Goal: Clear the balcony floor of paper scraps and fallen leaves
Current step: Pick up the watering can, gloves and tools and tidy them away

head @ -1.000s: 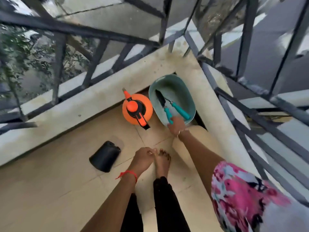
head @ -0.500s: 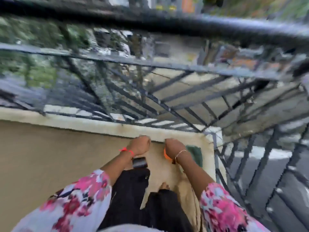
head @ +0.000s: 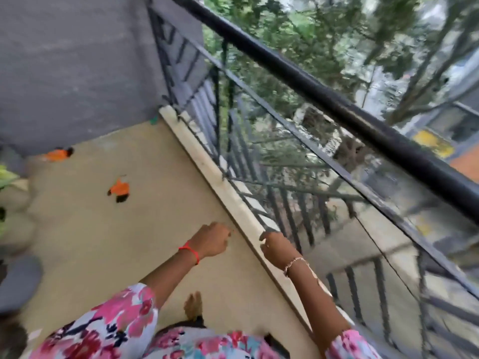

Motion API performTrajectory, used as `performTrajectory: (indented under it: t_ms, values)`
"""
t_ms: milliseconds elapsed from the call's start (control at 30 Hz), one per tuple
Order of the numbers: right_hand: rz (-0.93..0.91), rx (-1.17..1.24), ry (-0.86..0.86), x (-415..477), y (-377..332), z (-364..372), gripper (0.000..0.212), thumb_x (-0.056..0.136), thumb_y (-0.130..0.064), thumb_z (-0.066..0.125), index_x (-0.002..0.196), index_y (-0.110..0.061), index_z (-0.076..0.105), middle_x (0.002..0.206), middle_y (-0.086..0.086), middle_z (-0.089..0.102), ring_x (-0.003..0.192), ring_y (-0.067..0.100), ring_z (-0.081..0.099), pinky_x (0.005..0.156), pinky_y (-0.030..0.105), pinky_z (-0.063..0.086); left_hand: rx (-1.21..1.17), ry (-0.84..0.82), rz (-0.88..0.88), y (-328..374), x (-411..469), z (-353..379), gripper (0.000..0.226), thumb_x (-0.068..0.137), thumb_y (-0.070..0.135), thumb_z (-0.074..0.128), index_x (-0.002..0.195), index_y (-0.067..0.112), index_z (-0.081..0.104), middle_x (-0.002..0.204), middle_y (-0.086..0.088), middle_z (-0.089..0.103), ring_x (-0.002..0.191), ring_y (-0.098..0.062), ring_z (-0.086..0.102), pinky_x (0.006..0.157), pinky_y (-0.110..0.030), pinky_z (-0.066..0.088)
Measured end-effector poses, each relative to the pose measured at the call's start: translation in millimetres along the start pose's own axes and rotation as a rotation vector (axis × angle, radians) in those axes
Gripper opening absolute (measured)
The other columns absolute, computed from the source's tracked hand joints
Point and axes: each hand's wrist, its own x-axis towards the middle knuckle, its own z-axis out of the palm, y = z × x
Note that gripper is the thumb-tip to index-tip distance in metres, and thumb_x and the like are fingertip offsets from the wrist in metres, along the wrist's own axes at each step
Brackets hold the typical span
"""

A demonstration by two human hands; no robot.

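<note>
- Head view: a person's left hand (head: 211,239) is hovering above the beige balcony floor (head: 103,242). Its grip is curling inward, and I cannot tell whether it is holding anything.
- The right hand (head: 277,248) is hanging over the pale stone ledge (head: 233,200) beside the black metal railing (head: 337,104), its grip loose and empty.
- An orange scrap (head: 119,189) is lying on the floor well apart from both hands, and a second orange scrap (head: 57,154) is lying farther off.
</note>
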Motion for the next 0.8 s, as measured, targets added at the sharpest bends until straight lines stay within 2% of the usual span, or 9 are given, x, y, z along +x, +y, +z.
performTrajectory:
  t_ms: [100,200,367,533,667,800]
  values:
    - [-0.116,-0.052,-0.056,65.8,-65.0,-5.0,0.031,0.094,-0.017,0.042,0.123,-0.013,0.053,0.124,0.010,0.055,0.113,0.024,0.054,0.090,0.025,0.040,-0.092,0.055,-0.144,-90.4,2.3,-23.7,0.033,0.094,0.016,0.043,0.126,0.011,0.051,0.135,-0.006,0.050,0.125,-0.025,0.046,0.099,-0.035,0.040]
    - [-0.249,-0.099,-0.149,128.8,-130.7,-8.5,0.033,0.095,-0.017,0.041,0.126,-0.012,0.051,0.128,0.011,0.052,0.118,0.024,0.050,0.098,0.026,0.037,-0.183,0.088,-0.277,-170.3,8.1,-45.9,0.035,0.094,0.013,0.042,0.127,0.011,0.052,0.136,-0.007,0.049,0.127,-0.025,0.045,0.101,-0.034,0.039]
    - [-0.434,-0.191,-0.215,232.3,-208.8,-31.5,0.035,0.098,-0.019,0.040,0.130,-0.008,0.047,0.133,0.010,0.046,0.121,0.024,0.047,0.102,0.030,0.037,-0.238,0.201,-0.432,-255.1,49.9,-71.4,0.043,0.094,0.018,0.045,0.137,0.015,0.042,0.144,-0.003,0.042,0.132,-0.022,0.038,0.107,-0.030,0.031]
    - [-0.532,-0.213,-0.205,347.3,-262.4,-73.2,0.035,0.098,-0.016,0.040,0.130,-0.005,0.048,0.133,0.012,0.046,0.121,0.024,0.047,0.102,0.032,0.038,-0.315,0.222,-0.523,-330.0,112.9,-98.3,0.047,0.096,0.026,0.047,0.141,0.015,0.036,0.148,-0.003,0.035,0.139,-0.019,0.027,0.111,-0.035,0.022]
    - [-0.572,-0.301,-0.287,425.8,-283.9,-117.3,0.034,0.096,-0.016,0.043,0.126,-0.004,0.051,0.131,0.013,0.047,0.119,0.029,0.049,0.100,0.035,0.040,-0.386,0.220,-0.600,-369.6,159.5,-132.3,0.046,0.095,0.029,0.046,0.139,0.014,0.040,0.144,-0.004,0.040,0.134,-0.023,0.036,0.110,-0.036,0.028]
    - [-0.611,-0.295,-0.271,508.0,-309.2,-171.2,0.032,0.094,-0.011,0.044,0.123,0.000,0.053,0.128,0.017,0.048,0.115,0.030,0.052,0.097,0.031,0.039,-0.510,0.368,-0.626,-411.2,210.6,-177.2,0.050,0.085,0.031,0.046,0.124,0.002,0.056,0.126,-0.017,0.057,0.121,-0.035,0.051,0.103,-0.053,0.038]
